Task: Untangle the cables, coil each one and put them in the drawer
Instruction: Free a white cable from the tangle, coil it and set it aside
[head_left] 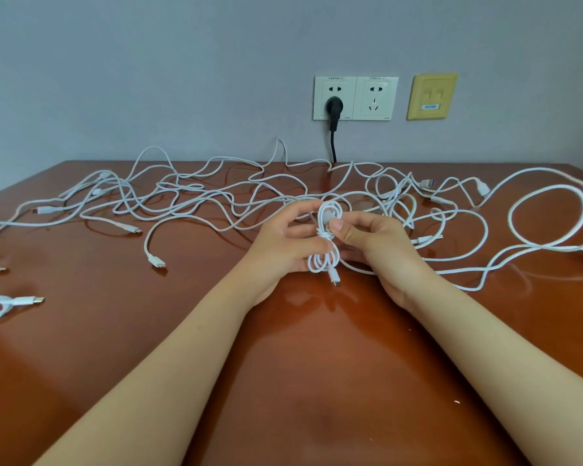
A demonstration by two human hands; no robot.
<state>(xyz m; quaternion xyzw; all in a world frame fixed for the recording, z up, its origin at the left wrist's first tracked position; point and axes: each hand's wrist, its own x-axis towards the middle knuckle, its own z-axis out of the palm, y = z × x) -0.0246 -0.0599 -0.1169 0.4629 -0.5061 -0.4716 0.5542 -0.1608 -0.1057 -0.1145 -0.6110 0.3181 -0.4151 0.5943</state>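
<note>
- Hands meet above the middle of the bench [300, 364]. The left hand [283, 243] and the right hand [374, 240] both grip one coiled cable [318, 262], with fingers curled around it and the right thumb pressing on its wrapped waist.
- Coiled cable sits between the two hands, equally near to both. Its long axis runs from the person toward the wall, with one loop beyond the waist and one before it. A connector [334, 277] hangs at the near end.
- Judgement: the coil looks almost finished and must go next into the drawer. No drawer is visible, so I cannot tell to which side it must travel.
- Tangle of white cables [196, 193] lies just behind the hands, spread across the bench from left to right.
- Second small coil [0, 302] lies at the left edge.
- Wall sockets [355, 97] are behind, with a black plug [334, 107] in the left one and a yellow plate [431, 95] beside them. Their small print and the blue label are too small to read.
</note>
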